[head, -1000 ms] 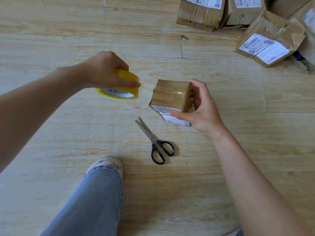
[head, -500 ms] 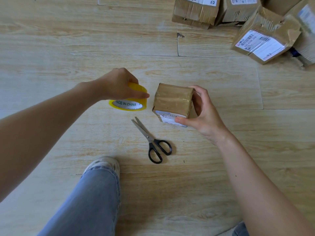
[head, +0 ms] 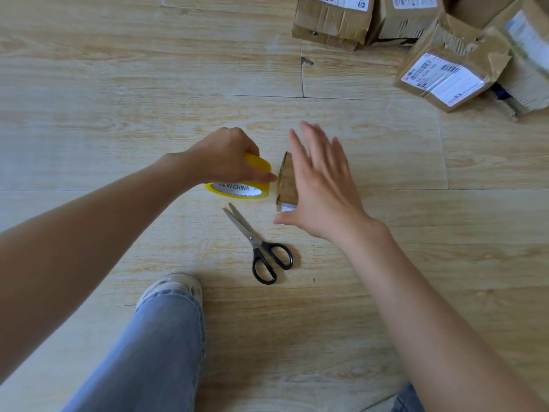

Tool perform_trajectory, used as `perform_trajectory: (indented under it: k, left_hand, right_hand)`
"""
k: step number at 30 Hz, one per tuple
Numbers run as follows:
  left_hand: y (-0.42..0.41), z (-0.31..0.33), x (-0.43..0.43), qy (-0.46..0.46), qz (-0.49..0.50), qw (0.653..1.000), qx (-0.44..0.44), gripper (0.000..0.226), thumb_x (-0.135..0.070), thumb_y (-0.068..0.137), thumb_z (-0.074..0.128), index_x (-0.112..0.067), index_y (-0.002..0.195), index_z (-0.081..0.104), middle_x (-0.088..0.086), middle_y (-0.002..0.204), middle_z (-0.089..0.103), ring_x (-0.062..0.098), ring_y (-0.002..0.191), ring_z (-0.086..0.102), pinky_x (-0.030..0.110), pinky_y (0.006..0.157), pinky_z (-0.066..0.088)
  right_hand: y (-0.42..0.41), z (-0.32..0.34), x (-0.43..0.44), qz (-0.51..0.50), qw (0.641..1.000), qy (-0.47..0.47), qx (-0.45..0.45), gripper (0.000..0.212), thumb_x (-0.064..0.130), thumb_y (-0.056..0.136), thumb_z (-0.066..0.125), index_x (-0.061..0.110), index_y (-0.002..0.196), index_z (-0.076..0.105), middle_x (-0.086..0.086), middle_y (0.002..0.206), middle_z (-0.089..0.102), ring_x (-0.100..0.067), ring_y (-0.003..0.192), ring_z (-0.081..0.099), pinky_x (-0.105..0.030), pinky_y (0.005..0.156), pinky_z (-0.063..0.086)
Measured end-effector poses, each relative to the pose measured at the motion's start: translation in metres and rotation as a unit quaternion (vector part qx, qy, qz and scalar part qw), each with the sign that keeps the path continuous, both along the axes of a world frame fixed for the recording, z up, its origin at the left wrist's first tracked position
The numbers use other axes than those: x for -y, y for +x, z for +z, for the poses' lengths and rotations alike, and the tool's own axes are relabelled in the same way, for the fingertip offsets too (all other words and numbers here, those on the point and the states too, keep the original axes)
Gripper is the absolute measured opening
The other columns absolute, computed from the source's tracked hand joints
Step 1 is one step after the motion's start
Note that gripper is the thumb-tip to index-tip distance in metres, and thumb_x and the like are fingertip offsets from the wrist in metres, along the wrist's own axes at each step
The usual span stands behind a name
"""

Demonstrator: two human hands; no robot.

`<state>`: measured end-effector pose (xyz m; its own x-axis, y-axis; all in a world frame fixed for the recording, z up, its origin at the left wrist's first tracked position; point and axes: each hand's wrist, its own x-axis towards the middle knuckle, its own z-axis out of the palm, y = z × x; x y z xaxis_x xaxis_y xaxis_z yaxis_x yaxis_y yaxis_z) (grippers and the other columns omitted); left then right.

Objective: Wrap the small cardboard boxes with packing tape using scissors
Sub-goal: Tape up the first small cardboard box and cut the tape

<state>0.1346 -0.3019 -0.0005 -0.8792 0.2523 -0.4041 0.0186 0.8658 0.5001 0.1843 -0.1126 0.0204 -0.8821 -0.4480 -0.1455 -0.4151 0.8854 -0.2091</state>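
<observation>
"Pressing down is the job for your right hand [head: 320, 185] here. Its fingers are straight and fanned over the top of the small box [head: 286, 179], thumb by the near corner. It's blurred, so I can't tell whether the palm is actually touching."

"Your left hand [head: 225, 156] is easier to read. The fingers are curled round the yellow tape roll [head: 258, 166], and one fingertip reaches the box's left edge. The box seems to sit on the floor [head: 118, 114], between the roll and your right palm, just past the tips of the scissors [head: 258, 245]."

"To do this step well, I'd keep the roll low and square to that left edge. Lay the tape's free end on the cardboard before you pull. Lean your flat hand on the box so it can't skid or tip."

"And sweep that palm along behind the tape to push out creases. The scissors lie close enough for the cut."

"Half a second ago your right hand clasped the box from its right side, and the top face was in plain view. Now the hand has opened and covers most of it."

"The roll has moved in too. A second ago it was well apart from the box, and now it's just beside it. The scissors haven't moved."
</observation>
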Motion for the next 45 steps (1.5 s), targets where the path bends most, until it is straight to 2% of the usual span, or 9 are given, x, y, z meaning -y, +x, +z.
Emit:
perform_trajectory:
  k: [6,11,14,18,22,31,36,41,45]
  left_hand:
    - [0.003,0.0,0.008,0.01,0.006,0.999,0.032,0.045,-0.062,0.075,0.065,-0.017,0.073,0.067,0.0,0.067,0.06,0.009,0.061,0.055,0.024,0.052,0.038]
    - [0.008,0.016,0.025,0.2,0.029,0.969,0.146,0.036,-0.039,0.07,0.059,-0.004,0.068,0.058,-0.004,0.062,0.047,0.009,0.061,0.043,0.028,0.063,0.031]
    - [0.005,0.027,0.038,0.219,0.03,0.961,0.164,0.055,-0.038,0.065,0.063,0.013,0.088,0.061,0.009,0.077,0.052,0.017,0.074,0.048,0.033,0.073,0.034]
    - [-0.003,0.048,0.044,0.152,-0.005,0.986,0.072,0.076,-0.071,0.057,0.067,0.004,0.065,0.055,-0.009,0.05,0.037,0.005,0.049,0.035,0.018,0.048,0.028]
    - [-0.013,0.059,0.05,-0.039,0.011,0.999,-0.034,0.072,-0.083,0.048,0.056,-0.011,0.056,0.055,0.0,0.05,0.044,0.014,0.049,0.042,0.029,0.048,0.031]
    - [-0.008,0.068,0.076,0.166,0.033,0.983,0.076,0.045,-0.057,0.059,0.073,-0.02,0.046,0.05,-0.009,0.05,0.031,0.01,0.052,0.03,0.031,0.056,0.02]
    - [-0.009,0.066,0.064,0.095,0.003,0.994,0.047,0.036,-0.051,0.072,0.067,-0.028,0.047,0.055,-0.01,0.044,0.04,0.004,0.044,0.038,0.028,0.051,0.026]
    - [-0.014,0.054,0.066,-0.083,-0.024,0.996,-0.037,0.027,-0.056,0.073,0.07,-0.029,0.08,0.07,-0.007,0.071,0.061,0.019,0.076,0.056,0.028,0.066,0.039]
    - [-0.016,0.048,0.067,-0.073,0.011,0.997,-0.013,0.034,-0.064,0.063,0.069,-0.035,0.082,0.069,-0.015,0.072,0.058,0.007,0.069,0.053,0.024,0.056,0.038]
  right_hand:
    - [-0.009,-0.015,0.004,-0.035,0.999,-0.022,0.019,0.091,0.047,0.067,0.081,0.013,0.138,0.035,-0.003,0.13,0.048,-0.023,0.119,0.045,-0.033,0.104,0.024]
    - [-0.01,-0.011,-0.008,-0.066,0.987,-0.139,0.04,0.084,0.033,0.059,0.086,0.014,0.128,0.043,0.003,0.116,0.049,-0.016,0.108,0.043,-0.034,0.108,0.022]
    - [-0.01,-0.003,-0.013,-0.083,0.972,-0.209,0.068,0.082,0.029,0.058,0.089,0.013,0.126,0.046,0.01,0.106,0.044,0.0,0.096,0.031,-0.044,0.111,0.025]
    - [-0.012,0.0,-0.019,-0.12,0.933,-0.318,0.117,0.081,0.03,0.055,0.093,0.021,0.121,0.047,0.011,0.107,0.053,-0.008,0.104,0.049,-0.029,0.095,0.041]
    - [-0.013,0.001,-0.019,-0.151,0.899,-0.397,0.11,0.081,0.034,0.052,0.092,0.032,0.118,0.045,0.02,0.108,0.055,0.005,0.1,0.052,-0.009,0.085,0.039]
    - [-0.005,-0.022,-0.052,-0.174,0.881,-0.393,0.195,0.087,0.02,0.06,0.092,0.028,0.132,0.044,0.003,0.13,0.048,-0.004,0.121,0.047,-0.018,0.1,0.041]
    - [0.006,-0.035,-0.049,-0.199,0.843,-0.447,0.224,0.084,0.017,0.061,0.092,0.039,0.126,0.043,0.009,0.124,0.056,-0.002,0.113,0.054,-0.015,0.091,0.046]
    - [0.014,-0.051,-0.063,-0.209,0.82,-0.474,0.243,0.088,0.001,0.063,0.088,0.021,0.134,0.04,-0.003,0.129,0.055,-0.013,0.12,0.054,-0.023,0.099,0.043]
    - [0.012,-0.059,-0.07,-0.199,0.827,-0.459,0.257,0.087,0.0,0.064,0.087,0.032,0.13,0.039,0.002,0.13,0.054,-0.005,0.121,0.052,-0.019,0.1,0.041]
